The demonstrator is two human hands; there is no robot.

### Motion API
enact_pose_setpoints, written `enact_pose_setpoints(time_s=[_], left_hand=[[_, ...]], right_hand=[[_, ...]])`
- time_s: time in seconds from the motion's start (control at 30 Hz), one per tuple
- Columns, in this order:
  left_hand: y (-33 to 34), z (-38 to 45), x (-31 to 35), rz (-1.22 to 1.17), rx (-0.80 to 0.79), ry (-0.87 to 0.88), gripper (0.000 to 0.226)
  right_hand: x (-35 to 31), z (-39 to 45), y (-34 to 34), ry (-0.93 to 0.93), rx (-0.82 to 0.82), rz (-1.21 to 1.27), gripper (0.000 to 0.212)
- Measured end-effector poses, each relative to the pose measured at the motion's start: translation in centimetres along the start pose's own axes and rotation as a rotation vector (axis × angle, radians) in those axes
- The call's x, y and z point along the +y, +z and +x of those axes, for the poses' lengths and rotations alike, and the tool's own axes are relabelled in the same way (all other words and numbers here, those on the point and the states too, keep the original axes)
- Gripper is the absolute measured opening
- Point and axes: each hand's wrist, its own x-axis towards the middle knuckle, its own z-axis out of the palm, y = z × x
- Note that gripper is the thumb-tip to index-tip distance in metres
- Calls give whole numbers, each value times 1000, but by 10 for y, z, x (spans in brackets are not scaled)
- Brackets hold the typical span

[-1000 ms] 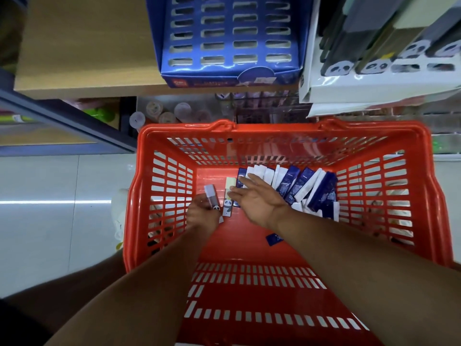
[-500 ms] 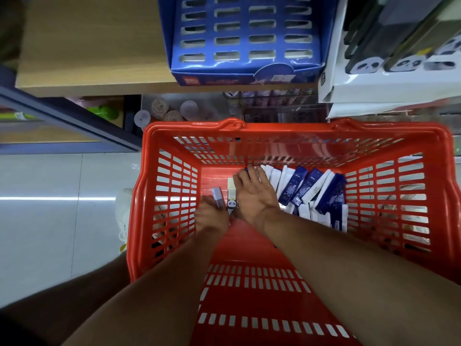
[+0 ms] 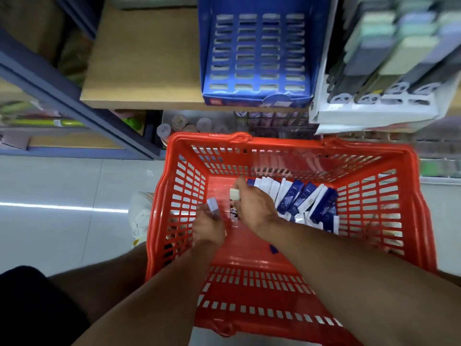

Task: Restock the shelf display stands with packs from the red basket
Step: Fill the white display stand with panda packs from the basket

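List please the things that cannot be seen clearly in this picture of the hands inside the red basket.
- Head view: the left hand grips a pack, both smeared by motion blur.
- The right hand covers most of the panda pack it holds.
- Printing on the blue packs is too small to read.
- The red basket near rim is hidden by the forearms.

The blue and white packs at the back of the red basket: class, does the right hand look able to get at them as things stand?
Probably yes: the right hand is beside the blue and white packs, uncovered in the red basket, though it already holds a panda pack.
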Motion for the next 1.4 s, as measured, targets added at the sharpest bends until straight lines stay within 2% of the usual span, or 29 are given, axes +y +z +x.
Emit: enact_pose_setpoints(time_s=[0.13, 0.33, 0.43, 0.53, 0.6, 0.73, 0.83, 0.9, 1.03, 1.23, 1.4], left_hand=[[-30, -22, 22, 10, -48, 234, 14], [-94, -57, 97, 437, -262, 544, 14], [-130, -88, 143, 612, -294, 660, 16], [-159, -122, 184, 710, -285, 781, 22], [-172, -143, 203, 681, -272, 877, 25], [-184, -172, 218, 387, -295, 1058, 21], [-180, -175, 210, 215, -286, 1132, 19], [-175, -171, 208, 229, -238, 1151, 19], [-169, -167, 212, 145, -269, 1151, 17], [-161, -163, 212, 133, -239, 1209, 12], [-157, -157, 214, 121, -219, 1191, 11]], right_hand=[[-18, -25, -73, -163, -69, -381, 37], [-52, -113, -192, -406, -165, -616, 31], [-53, -151, -243, -372, -90, -624, 29], [-52, -179, -291, -314, 77, -568, 29], [-49, -187, -315, -274, 200, -479, 29], [-34, -185, -338, -240, 440, -261, 31], [-22, -175, -337, -230, 523, -130, 26], [-18, -166, -335, -215, 528, -79, 20], [-12, -151, -331, -223, 517, -22, 6], [-14, -142, -325, -278, 542, -39, 5], [-11, -141, -327, -269, 556, -33, 6]])
